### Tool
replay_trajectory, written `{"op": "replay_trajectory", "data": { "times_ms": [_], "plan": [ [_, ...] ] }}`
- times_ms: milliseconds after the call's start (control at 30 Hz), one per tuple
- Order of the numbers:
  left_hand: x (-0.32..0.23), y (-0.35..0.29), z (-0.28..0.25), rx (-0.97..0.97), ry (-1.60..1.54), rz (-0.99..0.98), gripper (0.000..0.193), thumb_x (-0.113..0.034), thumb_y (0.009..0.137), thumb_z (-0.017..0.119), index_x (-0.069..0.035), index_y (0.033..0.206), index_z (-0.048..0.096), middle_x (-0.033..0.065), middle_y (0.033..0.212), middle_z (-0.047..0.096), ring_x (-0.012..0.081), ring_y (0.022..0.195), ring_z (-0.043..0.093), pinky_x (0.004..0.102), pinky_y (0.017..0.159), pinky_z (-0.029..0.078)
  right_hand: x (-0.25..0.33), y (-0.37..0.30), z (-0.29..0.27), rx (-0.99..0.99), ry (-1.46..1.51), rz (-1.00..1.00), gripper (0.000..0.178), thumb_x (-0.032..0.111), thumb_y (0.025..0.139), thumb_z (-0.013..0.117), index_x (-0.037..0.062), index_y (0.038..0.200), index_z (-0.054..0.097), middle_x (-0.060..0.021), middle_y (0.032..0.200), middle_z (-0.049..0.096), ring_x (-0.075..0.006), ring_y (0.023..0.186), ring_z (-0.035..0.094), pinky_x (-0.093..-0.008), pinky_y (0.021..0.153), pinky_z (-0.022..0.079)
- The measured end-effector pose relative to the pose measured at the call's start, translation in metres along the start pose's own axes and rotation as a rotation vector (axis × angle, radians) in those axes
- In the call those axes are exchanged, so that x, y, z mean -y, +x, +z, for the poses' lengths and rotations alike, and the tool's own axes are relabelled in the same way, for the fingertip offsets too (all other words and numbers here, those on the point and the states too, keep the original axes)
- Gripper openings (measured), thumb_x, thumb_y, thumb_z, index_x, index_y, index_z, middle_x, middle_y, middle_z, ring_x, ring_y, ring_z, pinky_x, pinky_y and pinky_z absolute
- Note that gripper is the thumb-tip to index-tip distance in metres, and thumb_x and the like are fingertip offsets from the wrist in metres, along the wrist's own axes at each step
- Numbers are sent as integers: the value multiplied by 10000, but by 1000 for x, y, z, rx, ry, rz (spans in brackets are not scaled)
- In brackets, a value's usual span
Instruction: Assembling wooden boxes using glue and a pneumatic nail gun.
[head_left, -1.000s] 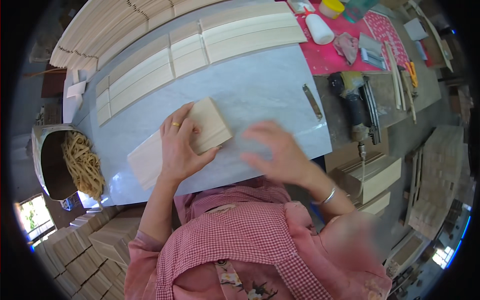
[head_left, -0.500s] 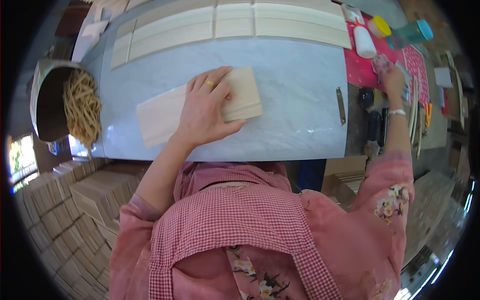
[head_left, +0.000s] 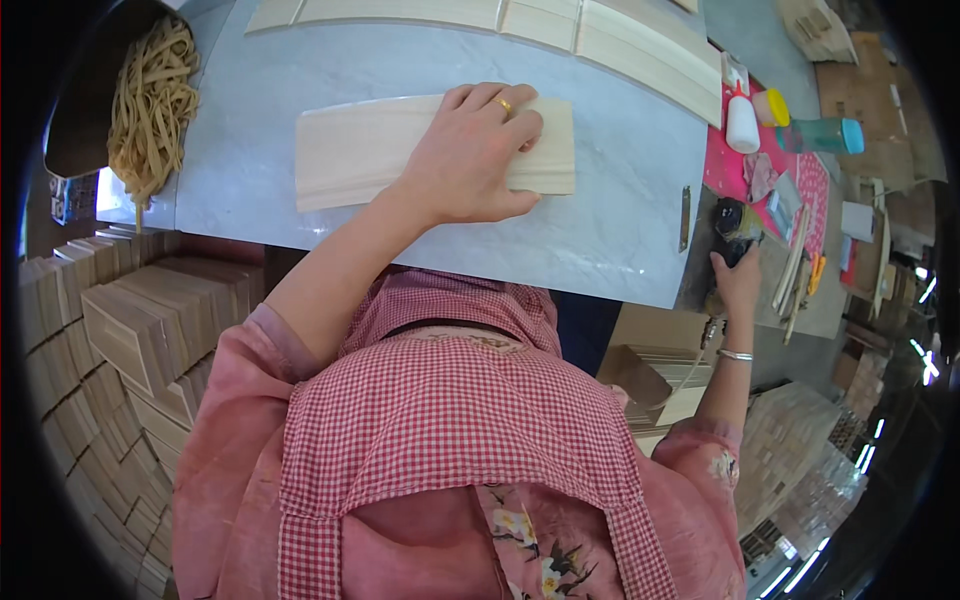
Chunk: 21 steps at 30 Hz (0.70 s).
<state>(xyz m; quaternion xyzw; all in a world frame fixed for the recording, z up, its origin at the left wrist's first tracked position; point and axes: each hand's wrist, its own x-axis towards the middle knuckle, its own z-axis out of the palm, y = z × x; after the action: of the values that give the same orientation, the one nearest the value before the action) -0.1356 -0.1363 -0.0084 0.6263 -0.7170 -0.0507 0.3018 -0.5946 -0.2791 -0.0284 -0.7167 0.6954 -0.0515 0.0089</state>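
My left hand (head_left: pixel 487 160) lies across a pale wooden board (head_left: pixel 350 150) on the marbled table top. Its fingers curl near the board's far edge, and the thumb reaches past the near edge. At the table's right end, my right hand (head_left: pixel 738 275) is closed round a black hand tool (head_left: pixel 735 220) with a round head. A hose or cord runs down from the tool's lower end. The palm side of that grip is hidden. Just beyond the tool, a crumpled pink cloth (head_left: pixel 760 176) rests on a red mat (head_left: pixel 725 165).
Several grooved wooden boards (head_left: pixel 400 10) line the table's far side. A white squeeze bottle (head_left: pixel 741 122), a yellow-lidded jar (head_left: pixel 770 107) and a teal-capped bottle (head_left: pixel 820 136) are at the far right. Tan strips (head_left: pixel 155 100) hang at left. Stacked wood (head_left: pixel 150 320) stands below.
My right hand has left the pink cloth on the mat and come nearer to grip the black tool. Under my left hand, the board now lies straighter across the table. The view has shifted.
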Motion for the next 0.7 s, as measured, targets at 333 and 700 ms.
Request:
{"op": "replay_trajectory", "data": {
  "times_ms": [333, 700],
  "plan": [
    [3, -5, 3, -30, 38, -6, 509, -396, 670, 794, -89, 1050, 653, 132, 1308, 597, 297, 1163, 534, 418, 1061, 364, 41, 10, -80, 245, 140, 275, 357, 246, 842, 755, -47, 1020, 655, -141, 764, 673, -209, 588, 635, -340, 555, 527],
    [4, -3, 10, -104, 75, 33, 474, -396, 701, 824, -104, 1040, 671, 121, 1288, 615, 277, 1162, 542, 417, 1047, 370, 225, -111, -164, 370, 651, 48, 216, 63, 853, 766, -27, 1012, 651, -41, 674, 634, -104, 455, 519, -239, 411, 403]
  ]
}}
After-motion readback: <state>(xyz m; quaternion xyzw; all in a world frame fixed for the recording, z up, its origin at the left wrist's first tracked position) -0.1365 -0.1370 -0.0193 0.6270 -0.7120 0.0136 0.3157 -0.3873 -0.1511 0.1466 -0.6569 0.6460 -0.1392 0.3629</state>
